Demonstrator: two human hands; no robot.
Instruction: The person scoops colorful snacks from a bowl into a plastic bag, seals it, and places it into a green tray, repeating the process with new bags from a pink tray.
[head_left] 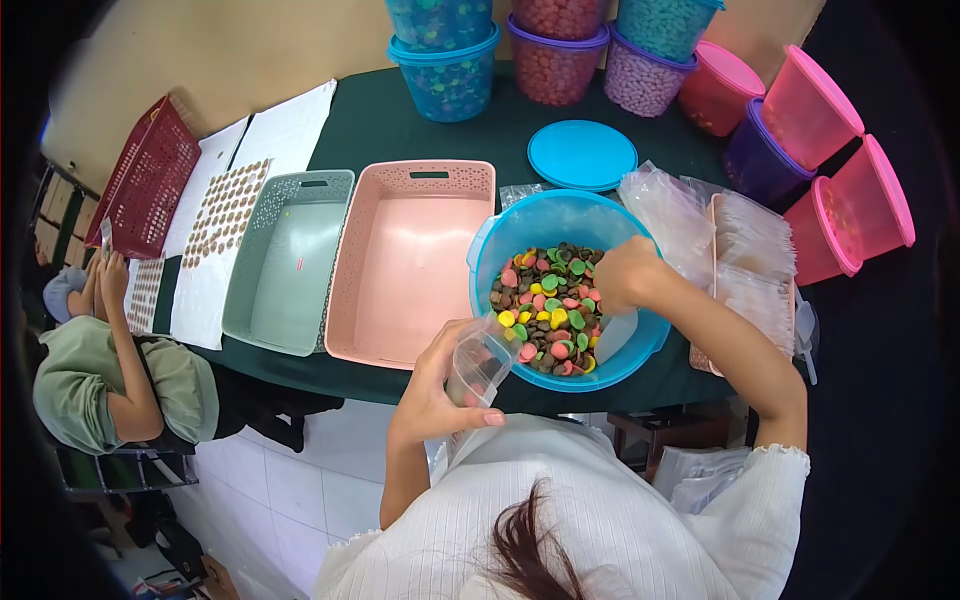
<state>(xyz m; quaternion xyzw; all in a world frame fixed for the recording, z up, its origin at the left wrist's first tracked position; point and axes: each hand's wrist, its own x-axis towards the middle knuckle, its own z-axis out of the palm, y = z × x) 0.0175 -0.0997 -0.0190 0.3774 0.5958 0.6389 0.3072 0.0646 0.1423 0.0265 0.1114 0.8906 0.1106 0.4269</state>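
Observation:
Multicoloured round pieces (pixel 555 305), brown, pink, green and yellow, fill part of a blue tub (pixel 480 290). My left hand (pixel 435 385) is wrapped round a clear plastic container (pixel 480 365), tilted at the tub's left edge, with a few pieces visible low inside it. Over the right side of the tub, my right hand (pixel 625 275) is closed on the top of a translucent white scoop (pixel 615 335), whose blade reaches down beside the pieces. A pink basket (pixel 410 260) and a grey-green basket (pixel 290 260) sit to the left of the tub.
A blue lid (pixel 582 155) and plastic bags (pixel 675 215) lie behind the tub. Filled tubs (pixel 445 80) line the back; pink tubs (pixel 815 105) stand right. A bag-filled basket (pixel 705 355) and a spoon (pixel 806 340) are at right. Another person (pixel 90 385) sits at far left.

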